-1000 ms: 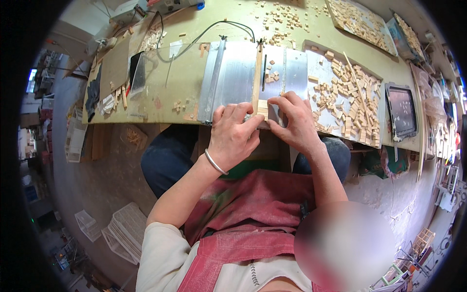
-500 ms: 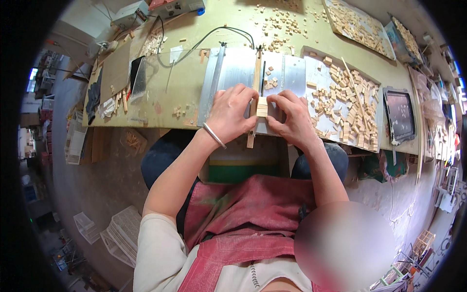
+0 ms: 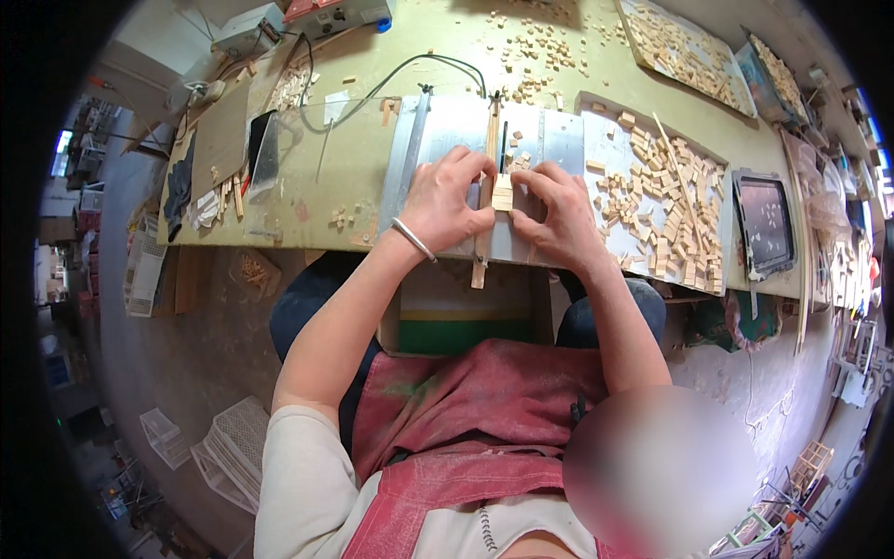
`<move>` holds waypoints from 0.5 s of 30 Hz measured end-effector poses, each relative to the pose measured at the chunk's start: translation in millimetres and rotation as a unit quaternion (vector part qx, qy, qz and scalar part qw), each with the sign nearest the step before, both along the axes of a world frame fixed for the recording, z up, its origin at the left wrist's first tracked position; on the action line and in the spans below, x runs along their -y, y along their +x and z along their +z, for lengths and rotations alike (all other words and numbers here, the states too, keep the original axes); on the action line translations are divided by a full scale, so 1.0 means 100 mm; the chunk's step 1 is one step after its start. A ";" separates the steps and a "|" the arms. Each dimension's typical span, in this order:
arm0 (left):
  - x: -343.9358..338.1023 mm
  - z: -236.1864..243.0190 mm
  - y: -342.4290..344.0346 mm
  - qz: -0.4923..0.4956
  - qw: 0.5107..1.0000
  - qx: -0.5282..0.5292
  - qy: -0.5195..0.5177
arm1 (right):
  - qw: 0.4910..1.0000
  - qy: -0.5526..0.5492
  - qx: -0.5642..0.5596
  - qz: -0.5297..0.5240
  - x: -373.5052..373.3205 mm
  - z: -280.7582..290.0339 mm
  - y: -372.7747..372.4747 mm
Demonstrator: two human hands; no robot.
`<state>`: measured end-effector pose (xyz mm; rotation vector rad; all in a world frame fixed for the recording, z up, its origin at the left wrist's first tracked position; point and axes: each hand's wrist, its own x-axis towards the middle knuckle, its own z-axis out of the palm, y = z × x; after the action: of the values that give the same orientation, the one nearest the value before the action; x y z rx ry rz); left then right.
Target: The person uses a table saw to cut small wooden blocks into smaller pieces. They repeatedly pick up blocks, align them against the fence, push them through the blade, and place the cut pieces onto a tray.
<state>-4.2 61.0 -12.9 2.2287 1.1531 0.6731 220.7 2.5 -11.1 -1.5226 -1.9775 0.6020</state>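
Note:
Several small pale wooden blocks stand in a short row on the metal plate, against the right side of a long wooden strip. My left hand, with a bangle on its wrist, pinches around the strip and the row's left side. From the right, my right hand has its thumb and forefinger curled at the row's right side. The row's far end lies at a narrow dark slot in the plate. A few loose small cubes rest just beyond my right fingers.
Right of the plate, a tray bears many blocks and a thin stick. A dark framed panel stands beyond it. A black cable crosses the table behind the plate. On the left lie a clear sheet and a dark glove.
Both hands and the row of blocks have slid slightly away from me along the wooden strip, closer to the slot. The strip's near end also sits a little farther away.

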 end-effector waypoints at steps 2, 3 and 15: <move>-0.02 0.01 0.00 0.000 1.000 0.001 -0.002 | 1.000 0.000 -0.001 -0.006 -0.02 0.00 0.00; -0.04 0.01 0.01 0.000 1.000 -0.001 -0.004 | 1.000 -0.002 0.000 -0.008 -0.03 0.01 0.00; -0.25 0.00 0.06 0.002 1.000 -0.012 -0.014 | 1.000 -0.001 0.000 -0.023 -0.24 -0.03 0.04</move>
<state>1.4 86.2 -12.6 2.2177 1.1728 0.6306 224.6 26.3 -13.8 -1.5646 -1.9362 0.5844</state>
